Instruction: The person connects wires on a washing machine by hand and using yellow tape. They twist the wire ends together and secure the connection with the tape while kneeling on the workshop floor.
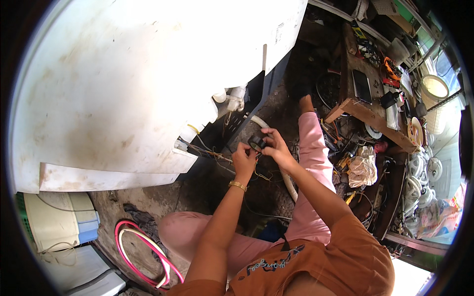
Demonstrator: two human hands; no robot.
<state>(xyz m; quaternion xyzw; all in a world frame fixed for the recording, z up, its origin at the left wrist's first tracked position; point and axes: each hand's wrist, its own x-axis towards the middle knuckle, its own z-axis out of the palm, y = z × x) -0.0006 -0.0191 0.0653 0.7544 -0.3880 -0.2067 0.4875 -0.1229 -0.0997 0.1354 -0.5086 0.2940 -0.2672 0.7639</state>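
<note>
A roll of black tape (256,143) is held in the fingers of my right hand (279,152). My left hand (244,162) is close beside it, its fingertips pinched on thin wires (212,153) that come out of the open lower side of a large white appliance (118,98). The exact spot where the fingers press is hidden. Below my hands, loose yellowish wire ends (261,173) hang down. White plastic fittings (237,98) and a grey hose (258,122) show at the appliance's opening.
At the right stands a wooden bench (368,116) bearing a phone (362,86) and tools. A crumpled cloth (363,167) lies below it among more tools. Pink and white hoses (120,241) lie coiled at the lower left, near pale plastic housings (59,217).
</note>
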